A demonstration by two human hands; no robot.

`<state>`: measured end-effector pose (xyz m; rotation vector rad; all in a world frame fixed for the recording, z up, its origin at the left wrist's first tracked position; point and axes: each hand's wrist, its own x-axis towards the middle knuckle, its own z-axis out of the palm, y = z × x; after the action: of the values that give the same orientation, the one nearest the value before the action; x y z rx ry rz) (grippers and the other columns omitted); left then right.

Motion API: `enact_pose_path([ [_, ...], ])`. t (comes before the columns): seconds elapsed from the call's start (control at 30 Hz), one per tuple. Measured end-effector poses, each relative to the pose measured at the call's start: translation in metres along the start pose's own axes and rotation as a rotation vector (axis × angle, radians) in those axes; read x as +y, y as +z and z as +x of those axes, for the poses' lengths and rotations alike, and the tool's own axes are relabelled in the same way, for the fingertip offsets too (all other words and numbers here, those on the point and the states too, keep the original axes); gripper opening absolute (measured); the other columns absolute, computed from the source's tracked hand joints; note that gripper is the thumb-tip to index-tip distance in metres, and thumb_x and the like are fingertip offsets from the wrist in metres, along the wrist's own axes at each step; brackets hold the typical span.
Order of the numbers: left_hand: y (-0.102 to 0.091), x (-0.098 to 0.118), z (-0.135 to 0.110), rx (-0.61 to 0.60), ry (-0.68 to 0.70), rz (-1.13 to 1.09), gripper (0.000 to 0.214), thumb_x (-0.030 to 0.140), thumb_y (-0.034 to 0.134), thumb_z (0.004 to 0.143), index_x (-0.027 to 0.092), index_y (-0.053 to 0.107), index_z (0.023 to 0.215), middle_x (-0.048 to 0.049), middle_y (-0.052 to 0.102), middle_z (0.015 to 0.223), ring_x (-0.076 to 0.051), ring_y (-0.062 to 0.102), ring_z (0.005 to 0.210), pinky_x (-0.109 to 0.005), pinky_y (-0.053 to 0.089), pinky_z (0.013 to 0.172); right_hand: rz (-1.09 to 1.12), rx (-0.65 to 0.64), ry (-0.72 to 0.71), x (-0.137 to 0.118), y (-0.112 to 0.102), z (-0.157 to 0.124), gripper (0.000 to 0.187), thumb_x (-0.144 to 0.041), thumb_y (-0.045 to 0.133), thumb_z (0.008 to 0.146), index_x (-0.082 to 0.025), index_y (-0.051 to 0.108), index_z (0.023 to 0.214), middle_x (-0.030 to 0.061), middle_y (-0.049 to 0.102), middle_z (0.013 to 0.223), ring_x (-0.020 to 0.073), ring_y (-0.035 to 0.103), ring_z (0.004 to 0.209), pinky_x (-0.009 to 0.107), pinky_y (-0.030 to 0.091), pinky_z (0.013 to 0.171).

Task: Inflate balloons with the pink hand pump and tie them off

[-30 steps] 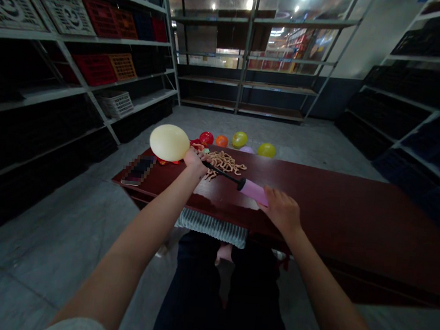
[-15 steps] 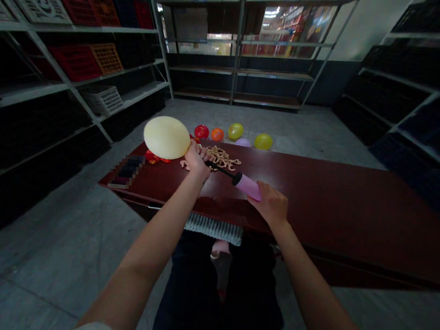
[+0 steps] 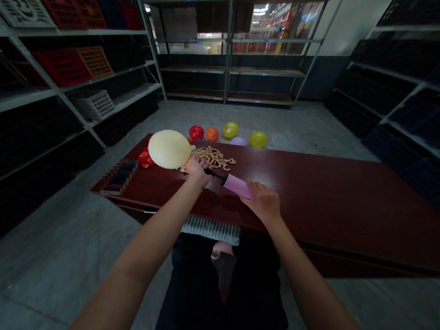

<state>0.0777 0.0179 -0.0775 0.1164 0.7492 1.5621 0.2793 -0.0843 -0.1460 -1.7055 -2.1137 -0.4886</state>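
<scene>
Pinching the pale balloon (image 3: pixel 169 149) by its neck, left hand (image 3: pixel 197 167); right hand (image 3: pixel 263 203) clamped round pink pump (image 3: pixel 237 185).

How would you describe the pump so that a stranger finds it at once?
Find the long dark red table between the shelves. Near its front edge, the right hand grips a slim pink pump, whose black rod runs to the left hand holding a pale yellow balloon. Nothing else there is a pink tube.
</scene>
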Motion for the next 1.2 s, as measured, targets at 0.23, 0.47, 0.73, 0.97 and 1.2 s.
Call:
enact_pose_path([
  [0.23,0.004,0.079,0.004,-0.02,0.134,0.033,0.042,0.03,0.041,0.096,0.021,0.021,0.06,0.0086,0.018,0.042,-0.007,0.02,0.03,-0.023,0.019,0.037,0.019,0.051,-0.009,0.0,0.0,-0.001,0.037,-0.045,0.053,0.088,-0.02,0.063,0.115,0.006,0.069,0.087,0.0195,0.06,0.076,0.03,0.032,0.067],
  [0.47,0.004,0.086,-0.012,-0.067,0.164,-0.039,0.045,0.037,0.04,0.099,0.02,0.021,0.061,0.0087,0.02,0.042,-0.005,0.02,0.031,-0.022,0.019,0.037,0.066,0.02,0.04,0.004,0.0,-0.003,0.042,-0.042,0.06,0.082,-0.02,0.061,0.118,0.0084,0.07,0.093,0.0214,0.06,0.079,0.03,0.033,0.066],
  [0.73,0.015,0.045,-0.034,-0.104,0.216,-0.05,0.045,0.037,0.043,0.098,0.02,0.023,0.062,0.0091,0.02,0.043,-0.005,0.02,0.032,-0.022,0.02,0.038,0.091,0.076,0.043,-0.006,-0.008,0.003,0.038,-0.041,0.061,0.08,-0.02,0.062,0.111,0.0063,0.072,0.091,0.0201,0.064,0.073,0.029,0.034,0.06],
  [0.97,0.03,0.016,-0.058,-0.129,0.166,-0.054,0.047,0.036,0.049,0.096,0.02,0.025,0.059,0.0083,0.02,0.044,-0.006,0.02,0.033,-0.022,0.019,0.037,0.036,0.022,0.062,-0.037,-0.051,0.022,0.038,-0.046,0.064,0.078,-0.021,0.061,0.107,0.0063,0.073,0.09,0.0206,0.065,0.07,0.029,0.027,0.053],
  [1.2,0.024,0.016,-0.053,-0.119,0.027,-0.041,0.046,0.036,0.046,0.097,0.021,0.023,0.06,0.0082,0.02,0.043,-0.006,0.02,0.032,-0.023,0.019,0.038,0.005,-0.043,0.018,-0.022,-0.063,0.001,0.036,-0.05,0.055,0.086,-0.022,0.061,0.106,0.0047,0.073,0.09,0.0194,0.067,0.069,0.028,0.029,0.052],
])
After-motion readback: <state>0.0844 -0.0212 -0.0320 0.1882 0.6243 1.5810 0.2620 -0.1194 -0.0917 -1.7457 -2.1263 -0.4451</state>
